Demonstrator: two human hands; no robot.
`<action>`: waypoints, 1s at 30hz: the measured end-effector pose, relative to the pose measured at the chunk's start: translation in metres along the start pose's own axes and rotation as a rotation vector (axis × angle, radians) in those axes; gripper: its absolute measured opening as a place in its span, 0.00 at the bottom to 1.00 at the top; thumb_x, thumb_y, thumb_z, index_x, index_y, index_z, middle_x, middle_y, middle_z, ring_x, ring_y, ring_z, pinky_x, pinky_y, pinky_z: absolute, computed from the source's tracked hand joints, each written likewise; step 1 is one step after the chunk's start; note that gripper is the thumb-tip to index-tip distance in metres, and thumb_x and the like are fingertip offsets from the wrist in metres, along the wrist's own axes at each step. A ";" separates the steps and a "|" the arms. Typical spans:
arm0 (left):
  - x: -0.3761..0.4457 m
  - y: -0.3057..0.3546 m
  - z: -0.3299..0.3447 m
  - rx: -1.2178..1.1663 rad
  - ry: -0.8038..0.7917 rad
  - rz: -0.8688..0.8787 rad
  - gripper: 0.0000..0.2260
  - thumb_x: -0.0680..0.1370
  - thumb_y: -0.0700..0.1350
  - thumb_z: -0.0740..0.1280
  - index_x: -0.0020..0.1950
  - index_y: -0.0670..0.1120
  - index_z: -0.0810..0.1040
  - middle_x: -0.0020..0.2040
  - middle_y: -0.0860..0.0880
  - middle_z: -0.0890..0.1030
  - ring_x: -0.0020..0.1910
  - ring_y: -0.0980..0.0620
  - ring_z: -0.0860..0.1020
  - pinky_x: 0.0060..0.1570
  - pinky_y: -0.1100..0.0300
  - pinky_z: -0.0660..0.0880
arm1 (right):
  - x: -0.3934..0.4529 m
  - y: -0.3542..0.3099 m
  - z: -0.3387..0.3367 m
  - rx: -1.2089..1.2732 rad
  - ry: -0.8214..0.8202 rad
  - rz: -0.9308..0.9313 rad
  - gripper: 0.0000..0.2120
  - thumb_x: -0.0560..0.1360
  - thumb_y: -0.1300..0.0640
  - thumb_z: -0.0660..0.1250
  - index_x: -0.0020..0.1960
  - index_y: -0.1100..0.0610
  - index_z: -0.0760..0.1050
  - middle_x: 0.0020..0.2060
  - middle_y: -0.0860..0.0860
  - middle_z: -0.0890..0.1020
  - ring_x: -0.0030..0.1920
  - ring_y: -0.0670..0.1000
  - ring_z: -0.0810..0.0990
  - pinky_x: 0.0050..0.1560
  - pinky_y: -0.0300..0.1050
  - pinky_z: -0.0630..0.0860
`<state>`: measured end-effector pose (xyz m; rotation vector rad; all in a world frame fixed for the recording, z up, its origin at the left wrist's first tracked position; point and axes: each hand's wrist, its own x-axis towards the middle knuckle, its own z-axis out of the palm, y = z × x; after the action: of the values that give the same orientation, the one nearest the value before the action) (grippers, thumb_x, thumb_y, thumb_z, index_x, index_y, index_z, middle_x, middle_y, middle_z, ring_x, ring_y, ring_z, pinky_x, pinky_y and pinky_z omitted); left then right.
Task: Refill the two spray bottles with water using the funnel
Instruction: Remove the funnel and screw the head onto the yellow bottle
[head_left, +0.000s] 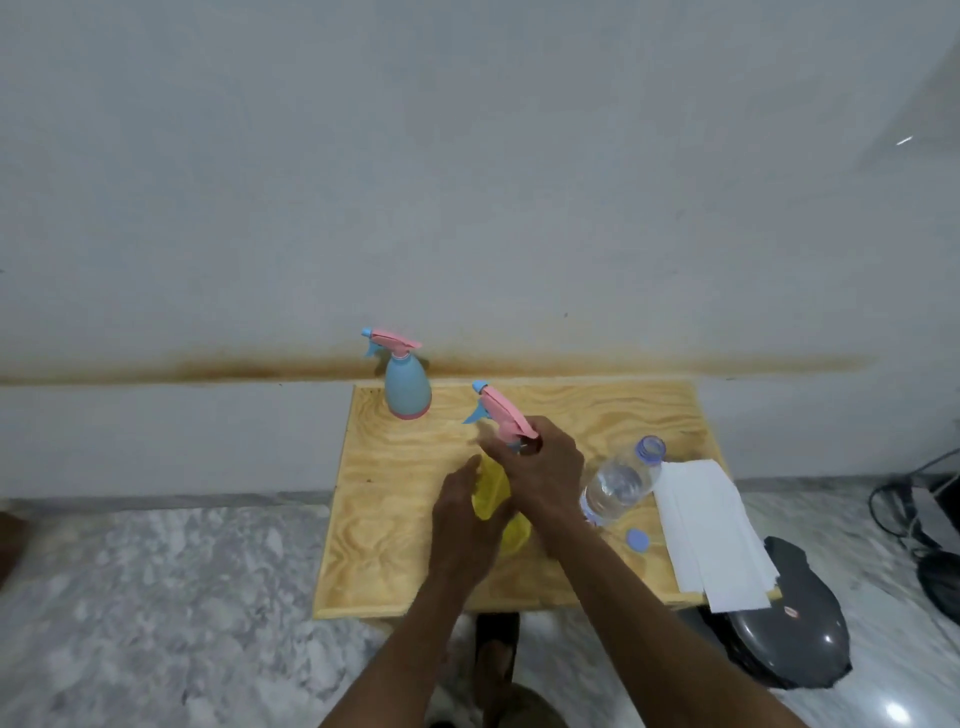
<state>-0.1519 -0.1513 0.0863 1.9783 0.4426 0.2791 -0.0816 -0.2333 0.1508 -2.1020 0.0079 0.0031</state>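
Left hand (462, 525) wrapped round yellow spray bottle (493, 499) mid-bench (395, 467); right hand (540, 467) gripping its pink spray head (506, 415). Risk: elbowing uncapped water bottle (618, 486) just beside, wetting paper (711, 530). Funnel unseen.

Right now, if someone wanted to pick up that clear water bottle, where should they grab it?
Probably round the middle of the clear water bottle, coming from its right side. It stands upright with its cap off, so a level grip on the wide body should keep it from spilling. The right hand and yellow spray bottle crowd its left.
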 end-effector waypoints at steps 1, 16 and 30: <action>0.012 0.001 0.002 0.010 -0.007 -0.012 0.33 0.69 0.49 0.79 0.71 0.41 0.74 0.58 0.53 0.75 0.58 0.55 0.74 0.53 0.72 0.67 | 0.012 -0.001 0.003 0.021 -0.020 0.014 0.15 0.66 0.48 0.79 0.49 0.52 0.81 0.37 0.44 0.82 0.36 0.43 0.77 0.35 0.33 0.67; 0.191 0.007 0.038 0.116 0.038 -0.240 0.14 0.74 0.33 0.71 0.59 0.39 0.81 0.47 0.50 0.83 0.43 0.58 0.79 0.43 0.74 0.72 | 0.173 0.019 0.067 0.114 -0.165 0.002 0.13 0.66 0.62 0.77 0.46 0.54 0.77 0.38 0.46 0.83 0.41 0.48 0.80 0.44 0.45 0.76; 0.216 0.001 0.050 0.115 0.079 -0.195 0.16 0.70 0.46 0.65 0.56 0.51 0.82 0.41 0.53 0.84 0.39 0.51 0.82 0.41 0.50 0.81 | 0.204 0.026 0.088 0.063 -0.117 0.017 0.14 0.66 0.64 0.73 0.50 0.54 0.78 0.42 0.50 0.83 0.42 0.50 0.82 0.47 0.49 0.79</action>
<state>0.0626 -0.1006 0.0660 2.0226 0.7112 0.2129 0.1222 -0.1713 0.0832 -2.0361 -0.0434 0.1346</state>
